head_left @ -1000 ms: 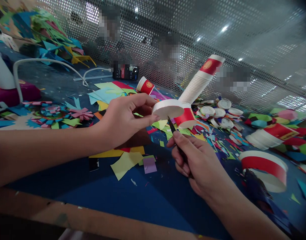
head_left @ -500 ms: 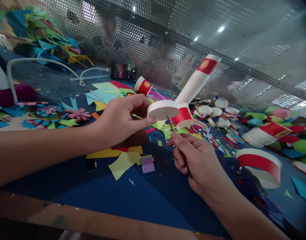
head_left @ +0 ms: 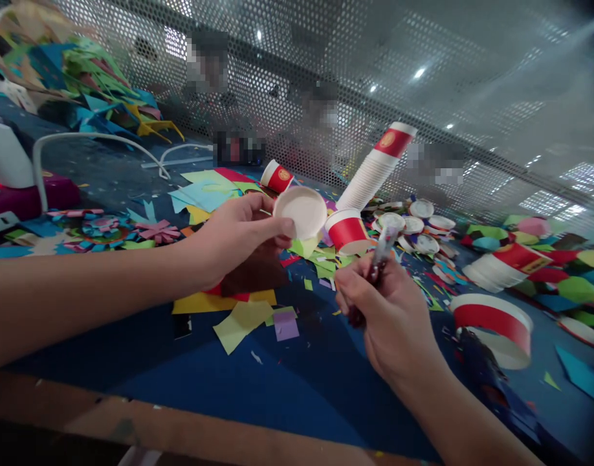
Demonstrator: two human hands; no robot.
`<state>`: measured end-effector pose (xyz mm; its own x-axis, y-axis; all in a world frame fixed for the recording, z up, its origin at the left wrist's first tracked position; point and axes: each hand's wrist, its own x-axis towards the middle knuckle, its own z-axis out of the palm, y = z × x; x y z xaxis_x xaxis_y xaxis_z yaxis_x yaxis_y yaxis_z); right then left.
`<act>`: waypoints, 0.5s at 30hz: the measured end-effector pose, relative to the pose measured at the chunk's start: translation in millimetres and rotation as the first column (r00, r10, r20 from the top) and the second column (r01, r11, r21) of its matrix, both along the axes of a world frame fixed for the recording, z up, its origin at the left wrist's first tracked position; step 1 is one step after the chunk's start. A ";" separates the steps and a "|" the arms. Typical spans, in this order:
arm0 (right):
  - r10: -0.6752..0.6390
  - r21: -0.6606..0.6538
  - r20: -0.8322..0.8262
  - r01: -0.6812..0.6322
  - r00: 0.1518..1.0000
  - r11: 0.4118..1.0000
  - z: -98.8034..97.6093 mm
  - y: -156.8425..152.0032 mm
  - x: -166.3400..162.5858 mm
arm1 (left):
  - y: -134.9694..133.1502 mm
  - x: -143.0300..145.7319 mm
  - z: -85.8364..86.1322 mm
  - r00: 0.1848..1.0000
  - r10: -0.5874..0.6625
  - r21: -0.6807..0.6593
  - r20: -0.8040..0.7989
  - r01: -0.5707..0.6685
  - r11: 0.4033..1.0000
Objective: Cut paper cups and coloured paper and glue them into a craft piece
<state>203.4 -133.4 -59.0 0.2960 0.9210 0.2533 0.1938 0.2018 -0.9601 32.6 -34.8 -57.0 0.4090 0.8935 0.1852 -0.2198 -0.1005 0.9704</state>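
Left hand holds a white cut-off cup bottom above the desk, fingers pinched on its near rim, open side tilted toward the camera. Right hand is just below and right of it, fist closed around a slim pen-like tool. The tool is motion-blurred, tip pointing up, apart from the cup bottom. A red-and-white paper cup sits upside down on the desk just behind. A leaning stack of paper cups rises behind that. A cut cup ring with a red band lies to the right. Coloured paper scraps litter the desk under the hands. Paper flowers lie at left. A perforated metal screen backs the desk.
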 end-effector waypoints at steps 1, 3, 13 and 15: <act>-0.010 0.023 0.005 0.010 1.000 1.000 0.4 0.4 -0.1 | -2.5 0.9 -0.8 0.999 -0.038 -0.003 -0.009 0.037 0.999; -0.007 0.021 0.017 0.007 1.000 1.000 1.4 0.8 -1.2 | -9.0 2.6 -1.9 0.995 -0.092 -0.007 -0.029 0.092 0.996; -0.002 0.024 0.076 0.000 0.997 1.000 0.7 -0.3 -9.0 | -24.3 4.9 1.3 0.982 -0.133 0.144 -0.132 0.152 0.978; 0.027 0.043 0.041 -0.029 0.999 0.999 0.2 0.4 -8.8 | -23.5 5.4 0.4 0.980 -0.150 0.122 -0.133 0.167 0.978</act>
